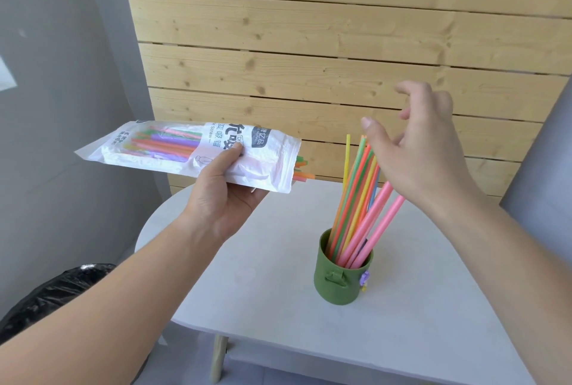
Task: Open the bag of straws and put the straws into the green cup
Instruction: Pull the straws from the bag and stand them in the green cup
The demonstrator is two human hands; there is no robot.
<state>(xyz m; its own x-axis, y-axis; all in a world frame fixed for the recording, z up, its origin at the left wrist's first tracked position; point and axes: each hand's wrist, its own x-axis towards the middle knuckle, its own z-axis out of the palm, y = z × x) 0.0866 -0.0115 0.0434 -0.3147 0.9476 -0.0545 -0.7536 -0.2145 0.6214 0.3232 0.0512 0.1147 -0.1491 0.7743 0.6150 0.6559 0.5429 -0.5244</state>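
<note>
L hand (223, 189) grips the white printed plastic bag (272, 152) mid-body, R hand (427, 155) spread & empty over the coloured plastic straws (356, 199) leaning in the green plastic cup (340, 282) on the white table (263, 307); imo next pinch several straw ends (305, 169) at bag's open mouth, pull level.

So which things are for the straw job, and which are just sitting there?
For the job: bag of straws held in the left hand; straws standing in the green cup; right hand open above them.
Just there: white table; black bin bag; wooden wall.
</note>
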